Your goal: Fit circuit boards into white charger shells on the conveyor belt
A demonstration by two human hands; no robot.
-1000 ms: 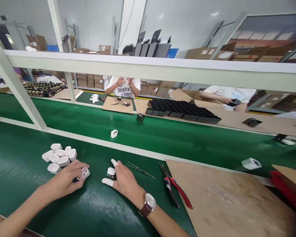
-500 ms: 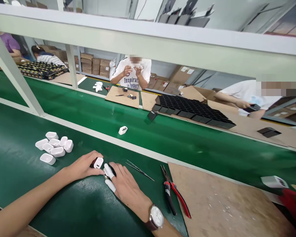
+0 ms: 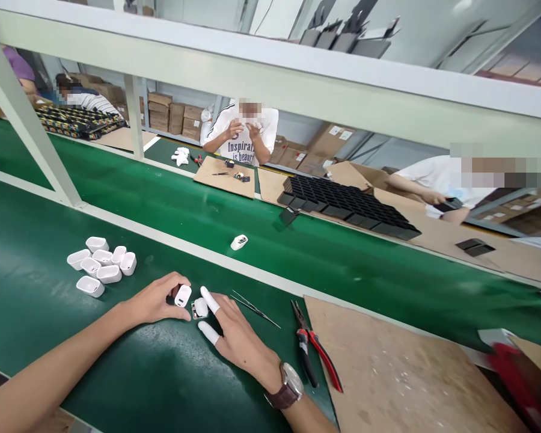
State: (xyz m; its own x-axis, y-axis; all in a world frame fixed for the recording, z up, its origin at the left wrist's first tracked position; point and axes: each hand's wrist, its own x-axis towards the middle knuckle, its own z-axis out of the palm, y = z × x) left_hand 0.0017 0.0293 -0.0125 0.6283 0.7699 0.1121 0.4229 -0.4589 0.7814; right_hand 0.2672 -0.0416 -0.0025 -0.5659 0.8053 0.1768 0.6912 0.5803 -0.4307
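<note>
My left hand [image 3: 155, 300] rests on the green mat with its fingers closed round a small white plastic shell [image 3: 183, 295]. My right hand [image 3: 234, 334], with white finger cots on thumb and forefinger and a watch on the wrist, lies just right of it. Those two fingers pinch a small white part on a circuit piece [image 3: 199, 308], which sits close beside the shell. A cluster of several empty white shells [image 3: 101, 264] lies to the left of my left hand.
Tweezers [image 3: 255, 308] and red-handled pliers [image 3: 313, 352] lie right of my hands, beside a brown board [image 3: 401, 373]. A white part [image 3: 238, 242] rides the green belt beyond. Other people work across the belt near black trays [image 3: 347, 207].
My left hand carried a white shell from beside the cluster rightward to meet my right hand. The white part on the belt drifted right. The camera tilted.
</note>
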